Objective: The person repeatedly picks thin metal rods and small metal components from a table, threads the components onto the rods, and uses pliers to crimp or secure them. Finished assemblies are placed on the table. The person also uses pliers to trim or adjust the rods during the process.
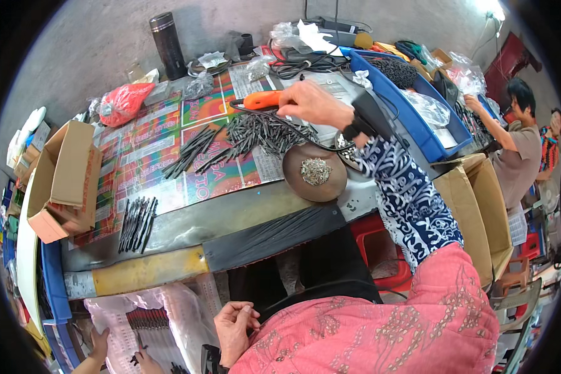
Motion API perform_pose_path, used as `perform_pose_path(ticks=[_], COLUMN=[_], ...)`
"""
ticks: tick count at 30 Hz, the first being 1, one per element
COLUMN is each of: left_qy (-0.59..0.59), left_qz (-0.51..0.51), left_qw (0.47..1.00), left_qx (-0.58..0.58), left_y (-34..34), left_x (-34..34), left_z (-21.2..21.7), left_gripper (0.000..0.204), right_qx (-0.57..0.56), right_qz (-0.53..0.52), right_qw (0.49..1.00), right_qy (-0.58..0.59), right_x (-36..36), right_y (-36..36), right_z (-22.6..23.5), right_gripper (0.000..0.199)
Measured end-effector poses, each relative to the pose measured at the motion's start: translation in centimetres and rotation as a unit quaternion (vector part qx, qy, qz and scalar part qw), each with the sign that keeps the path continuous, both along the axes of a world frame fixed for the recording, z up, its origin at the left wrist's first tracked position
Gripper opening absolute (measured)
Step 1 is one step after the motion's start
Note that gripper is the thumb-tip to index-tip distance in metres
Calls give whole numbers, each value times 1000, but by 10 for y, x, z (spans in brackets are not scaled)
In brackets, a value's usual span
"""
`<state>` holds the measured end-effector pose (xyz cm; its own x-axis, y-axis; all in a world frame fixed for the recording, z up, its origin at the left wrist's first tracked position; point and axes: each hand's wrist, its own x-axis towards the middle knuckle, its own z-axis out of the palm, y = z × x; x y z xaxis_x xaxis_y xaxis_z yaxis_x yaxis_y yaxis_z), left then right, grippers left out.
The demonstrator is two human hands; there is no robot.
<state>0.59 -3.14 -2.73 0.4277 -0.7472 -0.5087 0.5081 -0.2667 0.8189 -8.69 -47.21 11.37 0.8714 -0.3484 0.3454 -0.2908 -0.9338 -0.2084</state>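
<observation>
My right hand (315,103) reaches across the table, its fingers curled round the right end of an orange corded tool (262,100). A black cable runs from the tool's left end. Just below lies a heap of thin black pen-like sticks (265,132), with a looser bunch (190,149) to its left. A brown round dish (299,182) holds a pile of small metal pieces (316,171). Beside it, a smaller dish of pale bits (344,142) is partly behind my forearm. My left hand (234,327) is by my lap, fingers curled together; whether they hold anything is hidden.
A row of black sticks (137,224) lies near the front edge, beside an open cardboard box (65,174). Farther back are a red plastic bag (123,103), a black flask (168,47) and a blue tray (442,146). Another person's hands (146,361) work over a pink-lined tray.
</observation>
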Motion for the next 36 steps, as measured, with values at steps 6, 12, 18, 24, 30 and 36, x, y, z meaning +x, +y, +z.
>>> perform_pose_path(ticks=[6,12,18,24,30,36], left_qy=[5,-9,-10,-4,-1,7], left_qz=[-7,-14,-16,-16,-9,6], left_qw=[1000,1000,1000,1000,1000,1000], left_qx=[-6,-8,-8,-8,11,21], left_y=[1,0,1,0,1,-4], left_x=[1,-1,-2,-3,-1,3], left_z=[-4,-5,-4,-3,-1,-4], left_gripper=[9,9,9,9,9,10], right_qx=[39,-157,-275,-320,-320,-169], right_qz=[-18,-63,-196,-264,-197,-165], right_qw=[997,982,941,909,926,960], right_qy=[-62,86,29,48,44,152], right_x=[-12,-17,-7,20,29,21], right_y=[57,79,86,19,-35,-57], right_z=[1,-9,-22,-38,-52,-34], right_gripper=[21,13,27,34,16,28])
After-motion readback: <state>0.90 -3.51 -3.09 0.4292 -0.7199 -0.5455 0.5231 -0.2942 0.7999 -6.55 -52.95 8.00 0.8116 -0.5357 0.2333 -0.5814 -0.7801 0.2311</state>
